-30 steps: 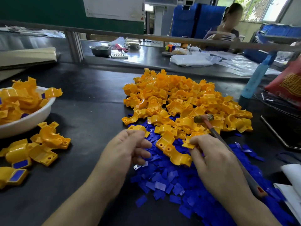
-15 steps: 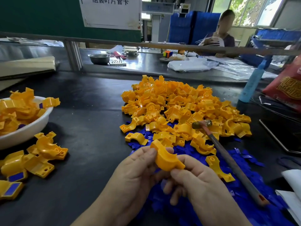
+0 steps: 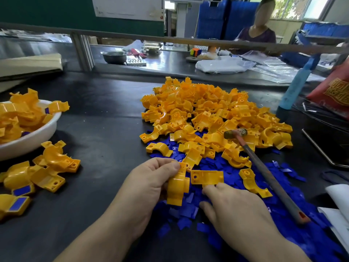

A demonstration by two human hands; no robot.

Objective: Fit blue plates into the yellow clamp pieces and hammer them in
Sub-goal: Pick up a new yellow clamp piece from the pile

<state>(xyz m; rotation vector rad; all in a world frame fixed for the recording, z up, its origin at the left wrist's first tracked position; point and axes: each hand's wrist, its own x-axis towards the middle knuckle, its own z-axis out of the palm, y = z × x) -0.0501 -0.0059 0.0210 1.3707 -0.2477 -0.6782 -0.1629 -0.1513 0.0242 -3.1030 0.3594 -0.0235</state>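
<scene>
Black workshop table (image 3: pixel 105 118), yellow clamp pieces (image 3: pixel 213 114)

Bright daylight fr. rear windows; edges warped, bg maybe soft.

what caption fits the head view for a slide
Left hand holds a yellow clamp piece while the right hand rests on loose blue plates; hammer lies idle alongside.

The right hand (image 3: pixel 239 210) released the yellow clamp piece (image 3: pixel 177 186) to the left hand (image 3: pixel 151 182) and dropped to the blue plates (image 3: pixel 188 214).
</scene>
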